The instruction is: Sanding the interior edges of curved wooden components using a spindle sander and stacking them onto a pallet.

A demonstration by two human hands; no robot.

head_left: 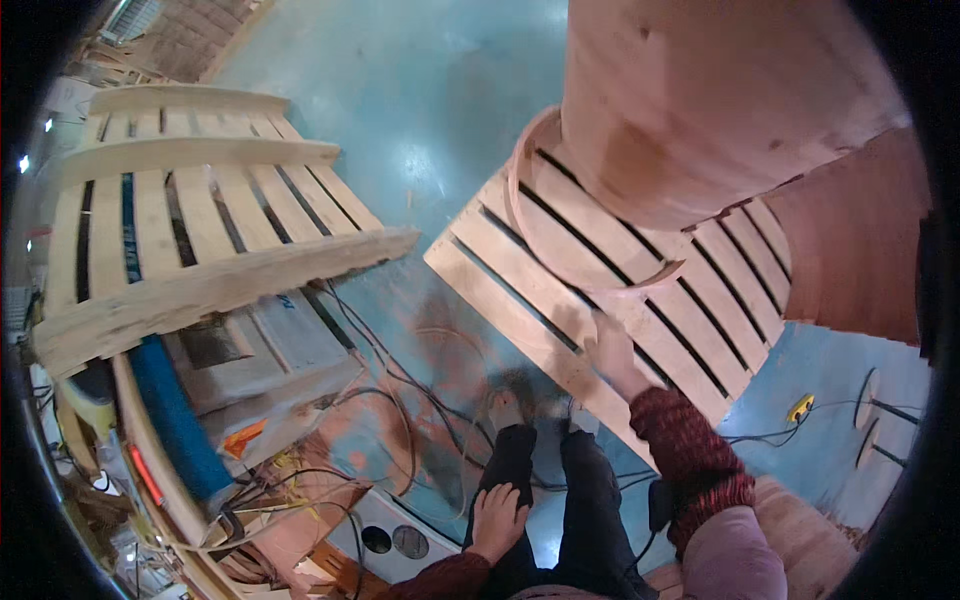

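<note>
My left hand (pixel 499 523) lies flat on my left thigh, fingers a little apart, holding nothing. Out in front, my right hand (pixel 612 358) is over a pale slatted wooden platform (pixel 500 285), close to the lower edge of a curved wooden band (pixel 530 232). Its fingers are blurred, so whether they grip the band or only touch it does not show. The band rests on the slats, beside a large curved wooden panel (pixel 740 100) that rises toward the upper right. A reddish-brown curved wooden piece (pixel 855 240) stands at the platform's right end.
At the left, another slatted wooden piece (pixel 200 215) with crossbars sits over a stack of boards. Dark cables (pixel 400 370) cross the dusty blue-green floor near my feet. A white box with two round holes (pixel 400 545) is left of my legs. A yellow connector (pixel 800 408) lies at right.
</note>
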